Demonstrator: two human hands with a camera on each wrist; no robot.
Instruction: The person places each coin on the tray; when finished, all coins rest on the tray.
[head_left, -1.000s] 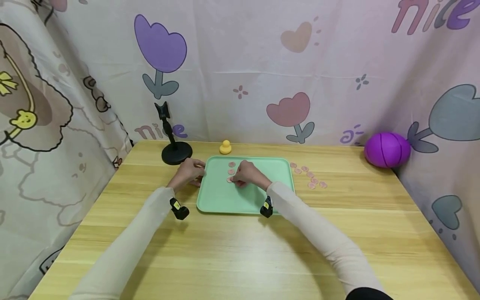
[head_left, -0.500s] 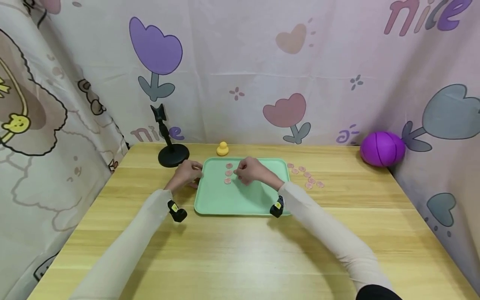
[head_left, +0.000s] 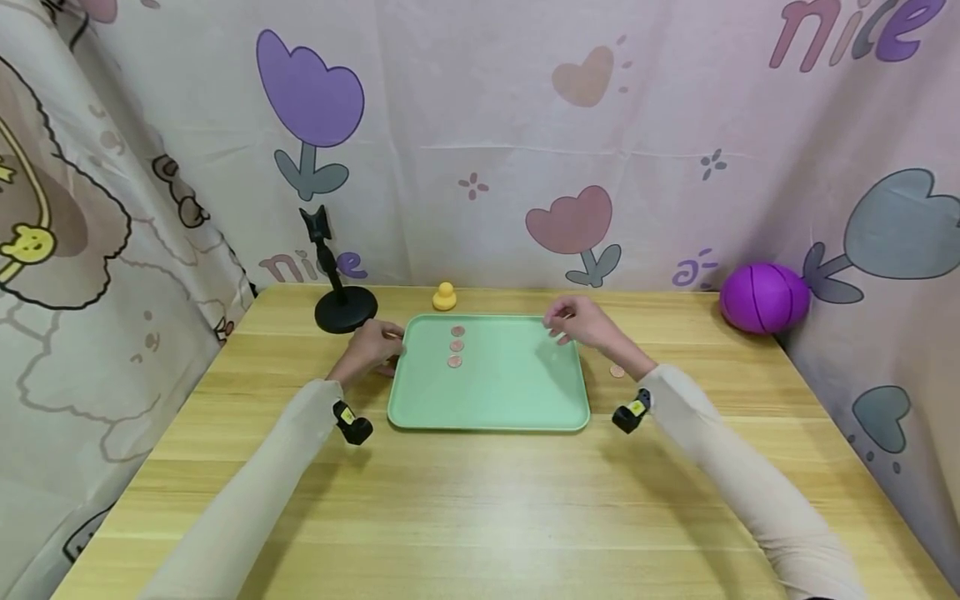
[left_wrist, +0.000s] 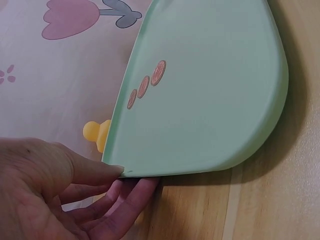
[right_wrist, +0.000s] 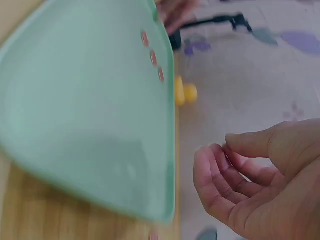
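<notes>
Three copper-coloured coins [head_left: 457,345] lie in a column on the left part of a light green tray [head_left: 495,400]; the left wrist view shows the same coins [left_wrist: 158,73] flat and apart. My left hand [head_left: 367,347] holds the tray's left rim, the thumb on top and fingers below in the left wrist view. Over the tray's right edge hovers my right hand [head_left: 588,325]. Its fingers [right_wrist: 220,175] are loosely bent, and nothing shows between them and the thumb. On the table to the right, one loose coin [head_left: 617,371] shows; my right hand and forearm cover the area around it.
Behind the tray stands a small yellow duck [head_left: 445,297]. A black stand [head_left: 345,308] with a round base is close to my left hand. At the back right sits a purple ball [head_left: 765,298]. A patterned cloth [head_left: 450,100] hangs behind the wooden table [head_left: 480,517].
My right hand has left the third coin on the tray, lifted away and moved right to the tray's right edge. The left hand keeps its hold on the rim.
</notes>
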